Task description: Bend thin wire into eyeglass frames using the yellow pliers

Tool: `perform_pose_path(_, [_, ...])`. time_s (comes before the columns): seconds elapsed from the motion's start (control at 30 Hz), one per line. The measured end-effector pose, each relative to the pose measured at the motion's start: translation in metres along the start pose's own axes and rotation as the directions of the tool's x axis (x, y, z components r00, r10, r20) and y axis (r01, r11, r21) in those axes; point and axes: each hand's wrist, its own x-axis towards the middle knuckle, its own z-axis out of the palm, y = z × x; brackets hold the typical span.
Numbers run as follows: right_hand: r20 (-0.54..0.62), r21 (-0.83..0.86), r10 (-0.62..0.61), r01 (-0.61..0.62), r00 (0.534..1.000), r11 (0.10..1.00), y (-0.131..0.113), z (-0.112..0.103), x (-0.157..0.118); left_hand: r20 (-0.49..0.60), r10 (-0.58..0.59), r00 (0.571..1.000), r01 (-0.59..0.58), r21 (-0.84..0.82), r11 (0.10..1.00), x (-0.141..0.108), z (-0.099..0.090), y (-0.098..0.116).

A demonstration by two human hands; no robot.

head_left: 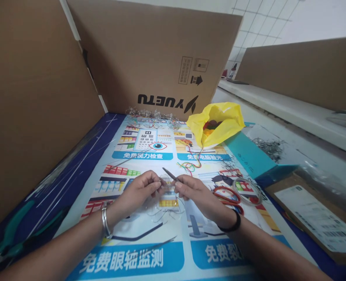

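pinching fine wire [169,186] in my nearly closed left hand [140,190], dark tool [169,173] clasped by my curled right hand [194,191], i judge the wire light, springy, best held between them.

At twelve o'clock, the cardboard [126,54] reads "YUETU" upside down, with a printed arrow [196,80]. The poster [187,236] reads "免费视力检查" at eleven, "免费电脑验光" at one, "免费眼轴监测" at seven.
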Motion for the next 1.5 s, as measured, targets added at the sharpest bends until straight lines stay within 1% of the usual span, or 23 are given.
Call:
perform_pose_path(0.03, [0.016, 0.117, 0.036, -0.037, 0.999, 0.992, 0.001, 0.000, 0.000, -0.006, 0.004, 1.000, -0.004, 0.017, 1.000, 0.000, -0.001, 0.000])
perform_pose_path(0.1, [0.036, 0.312, 0.104, -0.110, 0.994, 0.944, 0.003, -0.001, 0.000, -0.028, 0.016, 0.999, -0.014, 0.055, 0.998, 0.000, -0.002, -0.001])
perform_pose_path(0.13, [0.045, 0.372, 0.134, -0.142, 0.990, 0.917, 0.004, -0.002, 0.000, -0.042, 0.024, 0.999, -0.020, 0.074, 0.997, 0.000, -0.003, -0.001])
perform_pose_path(0.17, [0.043, 0.390, 0.154, -0.158, 0.987, 0.907, 0.004, -0.002, 0.001, -0.052, 0.033, 0.998, -0.028, 0.094, 0.995, 0.000, -0.003, -0.001])
perform_pose_path(0.2, [0.027, 0.361, 0.156, -0.155, 0.987, 0.920, 0.003, -0.003, 0.001, -0.058, 0.041, 0.997, -0.035, 0.111, 0.993, 0.000, -0.003, -0.001])
perform_pose_path(0.23, [-0.004, 0.290, 0.135, -0.128, 0.991, 0.948, 0.002, -0.004, 0.001, -0.060, 0.050, 0.997, -0.042, 0.126, 0.991, 0.000, -0.004, -0.001])
perform_pose_path(0.3, [-0.083, 0.070, 0.044, -0.039, 0.996, 0.997, 0.000, -0.004, 0.001, -0.054, 0.059, 0.997, -0.050, 0.146, 0.988, 0.000, -0.004, -0.001])
perform_pose_path(0.37, [-0.152, -0.145, -0.050, 0.028, 0.987, 0.989, -0.001, -0.004, 0.001, -0.051, 0.063, 0.997, -0.054, 0.150, 0.987, 0.000, -0.004, -0.001])
perform_pose_path(0.47, [-0.222, -0.322, -0.120, 0.043, 0.968, 0.946, 0.000, -0.003, 0.002, -0.056, 0.058, 0.997, -0.051, 0.130, 0.990, -0.001, -0.004, -0.002])
perform_pose_path(0.63, [-0.236, -0.435, -0.160, 0.043, 0.958, 0.899, 0.005, 0.000, 0.002, -0.031, 0.037, 0.999, -0.035, 0.035, 0.999, -0.002, -0.002, -0.003])
perform_pose_path(0.73, [-0.223, -0.454, -0.178, 0.059, 0.958, 0.889, 0.006, 0.000, 0.002, -0.016, 0.010, 1.000, -0.011, -0.068, 0.998, -0.002, 0.000, -0.002])
perform_pose_path(0.87, [-0.201, -0.475, -0.197, 0.081, 0.960, 0.876, 0.008, -0.001, 0.003, -0.028, -0.015, 0.999, 0.009, -0.214, 0.977, -0.003, 0.002, -0.002])
perform_pose_path(0.93, [-0.191, -0.495, -0.224, 0.103, 0.956, 0.863, 0.009, -0.002, 0.004, -0.034, -0.014, 0.999, 0.005, -0.266, 0.964, -0.003, 0.002, -0.002])
perform_pose_path(1.0, [-0.160, -0.530, -0.271, 0.149, 0.949, 0.835, 0.010, -0.004, 0.004, -0.035, -0.019, 0.999, 0.008, -0.281, 0.960, -0.003, 0.002, -0.002])
perform_pose_path(1.07, [-0.090, -0.597, -0.316, 0.203, 0.944, 0.776, 0.009, -0.007, 0.004, -0.048, -0.029, 0.998, 0.015, -0.261, 0.965, -0.002, 0.001, -0.002])
perform_pose_path(1.13, [-0.005, -0.698, -0.343, 0.242, 0.939, 0.674, 0.007, -0.010, 0.001, -0.066, -0.037, 0.997, 0.021, -0.236, 0.972, -0.002, 0.000, -0.003])
perform_pose_path(1.23, [0.079, -0.847, -0.378, 0.262, 0.922, 0.462, 0.003, -0.014, -0.002, -0.084, -0.021, 0.996, 0.003, -0.217, 0.976, -0.002, -0.001, -0.003])
perform_pose_path(1.3, [0.113, -0.910, -0.400, 0.256, 0.909, 0.325, -0.001, -0.017, -0.003, -0.092, -0.001, 0.996, -0.018, -0.207, 0.978, -0.002, -0.001, -0.003])
perform_pose_path(1.33, [0.125, -0.929, -0.407, 0.251, 0.905, 0.272, -0.003, -0.019, -0.004, -0.096, 0.008, 0.995, -0.027, -0.200, 0.979, -0.002, -0.001, -0.003])
perform_pose_path(1.4, [0.135, -0.951, -0.413, 0.235, 0.901, 0.202, -0.007, -0.021, -0.004, -0.104, 0.020, 0.994, -0.039, -0.185, 0.982, -0.002, -0.002, -0.002])
perform_pose_path(1.5, [0.154, -0.962, -0.401, 0.230, 0.903, 0.149, -0.011, -0.025, -0.003, -0.103, 0.030, 0.994, -0.045, -0.147, 0.988, -0.001, -0.004, -0.001])
